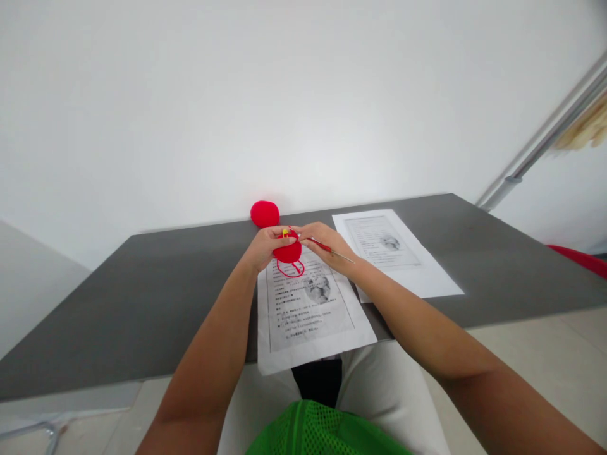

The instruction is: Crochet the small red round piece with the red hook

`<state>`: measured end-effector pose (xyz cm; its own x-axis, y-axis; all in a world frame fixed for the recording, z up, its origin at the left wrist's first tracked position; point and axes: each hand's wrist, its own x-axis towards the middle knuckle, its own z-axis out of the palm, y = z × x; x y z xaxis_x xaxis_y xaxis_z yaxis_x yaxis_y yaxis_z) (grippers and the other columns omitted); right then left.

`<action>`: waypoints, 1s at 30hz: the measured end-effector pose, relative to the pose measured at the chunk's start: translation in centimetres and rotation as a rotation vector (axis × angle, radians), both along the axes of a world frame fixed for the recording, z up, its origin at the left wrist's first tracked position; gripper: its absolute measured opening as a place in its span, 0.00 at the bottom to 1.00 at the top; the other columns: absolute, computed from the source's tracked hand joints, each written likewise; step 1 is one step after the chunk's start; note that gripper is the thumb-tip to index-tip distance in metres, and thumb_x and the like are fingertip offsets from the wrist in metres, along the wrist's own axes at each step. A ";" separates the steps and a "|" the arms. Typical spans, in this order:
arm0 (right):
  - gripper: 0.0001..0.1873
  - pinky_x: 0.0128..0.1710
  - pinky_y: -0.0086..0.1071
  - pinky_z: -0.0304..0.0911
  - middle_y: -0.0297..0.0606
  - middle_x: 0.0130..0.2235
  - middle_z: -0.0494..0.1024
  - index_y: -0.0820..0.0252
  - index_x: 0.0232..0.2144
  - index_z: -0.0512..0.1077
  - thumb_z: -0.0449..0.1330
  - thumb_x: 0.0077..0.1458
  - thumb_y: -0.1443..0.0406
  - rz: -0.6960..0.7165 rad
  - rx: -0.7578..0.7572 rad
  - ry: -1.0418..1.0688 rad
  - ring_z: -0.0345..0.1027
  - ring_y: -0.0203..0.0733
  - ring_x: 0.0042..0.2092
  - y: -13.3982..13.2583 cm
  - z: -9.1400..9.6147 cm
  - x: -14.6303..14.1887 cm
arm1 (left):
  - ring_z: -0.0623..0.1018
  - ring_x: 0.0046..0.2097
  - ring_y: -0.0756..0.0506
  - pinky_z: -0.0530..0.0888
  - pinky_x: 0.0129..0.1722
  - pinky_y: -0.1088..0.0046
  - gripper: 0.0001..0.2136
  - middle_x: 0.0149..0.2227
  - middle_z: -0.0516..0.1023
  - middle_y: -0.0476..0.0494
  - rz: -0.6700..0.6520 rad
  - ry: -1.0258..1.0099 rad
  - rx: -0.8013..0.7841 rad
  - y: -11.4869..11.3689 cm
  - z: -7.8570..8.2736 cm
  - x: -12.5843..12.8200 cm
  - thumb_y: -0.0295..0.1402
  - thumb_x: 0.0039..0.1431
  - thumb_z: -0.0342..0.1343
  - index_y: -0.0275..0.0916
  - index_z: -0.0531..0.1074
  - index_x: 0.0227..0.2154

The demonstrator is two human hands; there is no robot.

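My left hand (263,247) is closed on a small red crocheted piece (288,252) held just above a printed sheet (308,313). A yellow marker sits on the piece's top edge. My right hand (326,244) pinches a crochet hook (332,249) with a red grip and a thin metal shaft, its tip at the red piece. A loop of red yarn (291,270) hangs from the piece onto the paper. A red ball of yarn (264,213) lies at the table's far edge, behind my hands.
A dark grey table (142,303) stands against a white wall. A second printed sheet (396,253) lies to the right. A metal pole (540,148) leans at the right, with something red (581,258) below it. Green mesh fabric (317,430) rests on my lap.
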<state>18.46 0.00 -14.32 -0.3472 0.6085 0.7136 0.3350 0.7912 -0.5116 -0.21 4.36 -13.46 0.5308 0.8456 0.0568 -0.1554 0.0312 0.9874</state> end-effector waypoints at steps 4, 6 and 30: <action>0.10 0.52 0.39 0.62 0.39 0.44 0.77 0.55 0.37 0.74 0.54 0.60 0.59 0.003 -0.166 0.106 0.69 0.42 0.49 -0.3 0.2 0.0 | 0.78 0.38 0.46 0.70 0.44 0.70 0.19 0.36 0.81 0.42 0.003 0.028 0.043 0.0 0.0 0.1 0.29 0.40 0.67 0.35 0.78 0.40; 0.11 0.53 0.38 0.61 0.38 0.43 0.77 0.55 0.37 0.74 0.54 0.60 0.57 0.036 -0.262 0.195 0.70 0.42 0.49 -0.5 0.4 0.0 | 0.78 0.39 0.45 0.70 0.45 0.70 0.19 0.37 0.81 0.42 0.028 0.040 0.053 0.1 0.0 -0.1 0.30 0.40 0.67 0.35 0.78 0.40; 0.09 0.50 0.35 0.63 0.37 0.43 0.79 0.55 0.35 0.75 0.56 0.59 0.61 0.036 -0.221 0.197 0.71 0.39 0.47 0.0 0.3 0.2 | 0.77 0.35 0.46 0.71 0.40 0.70 0.17 0.33 0.81 0.42 0.174 -0.010 0.002 0.0 0.5 -0.1 0.28 0.35 0.68 0.32 0.78 0.34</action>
<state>18.71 0.02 -14.01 -0.2389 0.7467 0.6207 0.1859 0.6626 -0.7256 -0.26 4.31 -13.00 0.3757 0.9246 0.0636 -0.1682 0.0006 0.9857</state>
